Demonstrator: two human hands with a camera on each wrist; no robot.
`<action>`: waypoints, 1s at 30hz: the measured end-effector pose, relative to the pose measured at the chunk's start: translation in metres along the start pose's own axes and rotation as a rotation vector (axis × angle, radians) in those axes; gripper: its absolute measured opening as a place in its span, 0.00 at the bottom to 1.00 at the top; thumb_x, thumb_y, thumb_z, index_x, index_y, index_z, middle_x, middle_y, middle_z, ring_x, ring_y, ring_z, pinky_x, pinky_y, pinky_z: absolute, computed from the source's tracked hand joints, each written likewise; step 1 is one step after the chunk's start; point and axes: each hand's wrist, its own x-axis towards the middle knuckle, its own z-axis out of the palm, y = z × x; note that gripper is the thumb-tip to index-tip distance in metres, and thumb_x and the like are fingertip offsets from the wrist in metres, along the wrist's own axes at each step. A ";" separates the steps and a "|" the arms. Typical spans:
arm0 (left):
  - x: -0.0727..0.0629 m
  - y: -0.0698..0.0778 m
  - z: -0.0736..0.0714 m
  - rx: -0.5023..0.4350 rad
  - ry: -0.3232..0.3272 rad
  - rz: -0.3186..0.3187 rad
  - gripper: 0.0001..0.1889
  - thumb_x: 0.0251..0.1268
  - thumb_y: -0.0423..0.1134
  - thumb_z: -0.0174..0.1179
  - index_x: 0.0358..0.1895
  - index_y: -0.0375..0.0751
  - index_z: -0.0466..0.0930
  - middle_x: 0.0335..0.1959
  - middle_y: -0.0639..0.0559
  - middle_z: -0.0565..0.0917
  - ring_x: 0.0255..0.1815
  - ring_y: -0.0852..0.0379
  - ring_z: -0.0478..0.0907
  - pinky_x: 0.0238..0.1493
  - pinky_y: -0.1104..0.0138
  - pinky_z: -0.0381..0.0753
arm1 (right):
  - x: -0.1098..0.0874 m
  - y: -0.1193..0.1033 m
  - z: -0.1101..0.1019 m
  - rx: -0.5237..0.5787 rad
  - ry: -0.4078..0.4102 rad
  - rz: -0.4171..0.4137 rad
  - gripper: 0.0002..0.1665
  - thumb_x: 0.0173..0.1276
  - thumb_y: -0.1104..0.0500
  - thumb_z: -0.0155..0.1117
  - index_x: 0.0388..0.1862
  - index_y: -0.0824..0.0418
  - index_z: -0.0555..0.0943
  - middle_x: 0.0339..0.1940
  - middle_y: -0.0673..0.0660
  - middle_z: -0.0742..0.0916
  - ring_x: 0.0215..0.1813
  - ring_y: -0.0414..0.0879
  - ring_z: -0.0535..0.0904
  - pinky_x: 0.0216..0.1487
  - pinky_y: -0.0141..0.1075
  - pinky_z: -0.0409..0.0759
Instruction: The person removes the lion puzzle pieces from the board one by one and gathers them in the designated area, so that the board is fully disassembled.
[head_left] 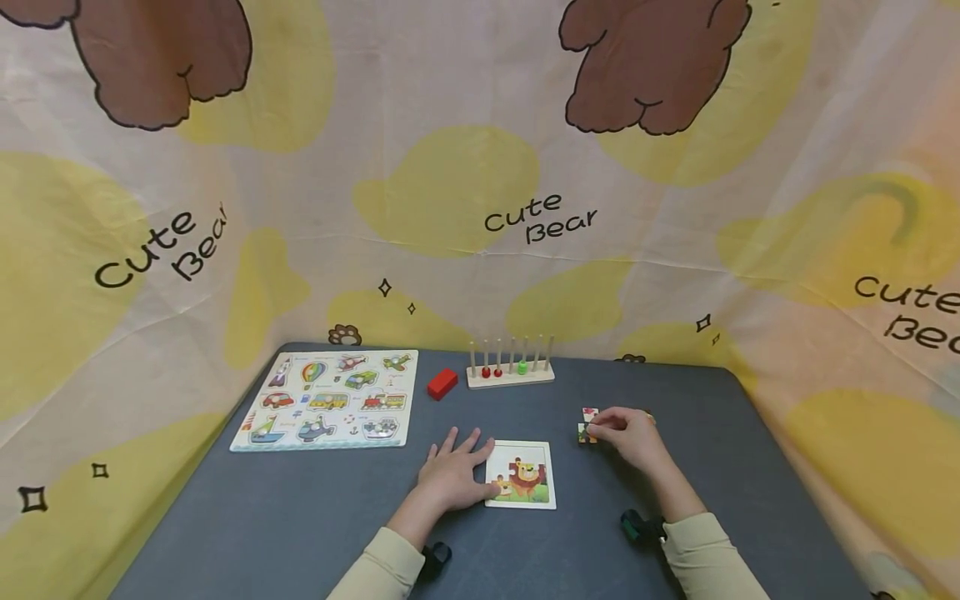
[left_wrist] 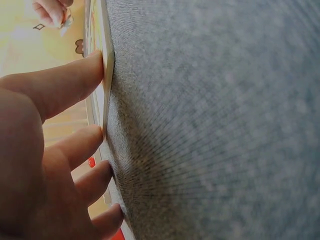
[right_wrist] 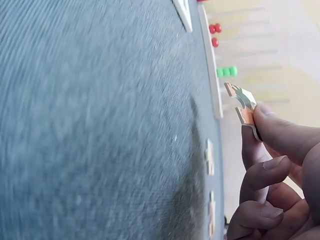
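Pickup seems underway: my right grip (head_left: 632, 433) pinches a puzzle piece (right_wrist: 246, 104), likely needing alignment next into the lower-centre board (head_left: 517, 450) my spread left grip (head_left: 450, 478) touches.

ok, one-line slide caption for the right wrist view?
Right hand pinches a puzzle piece above the blue-grey tabletop, bead-peg rack beyond.

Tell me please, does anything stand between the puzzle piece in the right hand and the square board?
Nothing visible: only bare tabletop lies between the puzzle piece in the right hand and the board; the left hand touches its opposite edge.
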 end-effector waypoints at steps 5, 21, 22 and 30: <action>0.002 0.000 0.001 0.004 -0.001 -0.003 0.41 0.60 0.61 0.67 0.77 0.57 0.66 0.81 0.49 0.60 0.83 0.36 0.45 0.77 0.35 0.47 | 0.003 0.012 -0.004 -0.022 0.002 0.010 0.09 0.61 0.57 0.77 0.36 0.60 0.89 0.30 0.53 0.90 0.30 0.41 0.80 0.32 0.32 0.76; -0.001 -0.001 0.000 0.006 0.006 0.012 0.41 0.59 0.60 0.68 0.76 0.55 0.67 0.80 0.48 0.61 0.83 0.36 0.46 0.76 0.35 0.48 | 0.004 0.024 0.001 -0.181 0.005 0.040 0.07 0.63 0.55 0.76 0.35 0.58 0.90 0.33 0.53 0.89 0.35 0.45 0.78 0.38 0.37 0.76; -0.001 -0.001 0.000 0.005 0.006 0.013 0.41 0.59 0.60 0.68 0.76 0.55 0.67 0.80 0.49 0.61 0.83 0.36 0.45 0.76 0.35 0.48 | 0.004 0.024 0.001 -0.180 0.008 0.036 0.07 0.63 0.56 0.76 0.35 0.58 0.90 0.33 0.53 0.89 0.35 0.45 0.78 0.38 0.38 0.77; -0.001 -0.002 0.001 -0.005 0.009 0.014 0.41 0.59 0.61 0.68 0.76 0.56 0.67 0.80 0.49 0.61 0.83 0.36 0.45 0.76 0.35 0.48 | 0.006 0.019 0.000 -0.136 0.017 0.019 0.07 0.65 0.58 0.74 0.40 0.60 0.89 0.36 0.55 0.89 0.37 0.45 0.79 0.37 0.36 0.77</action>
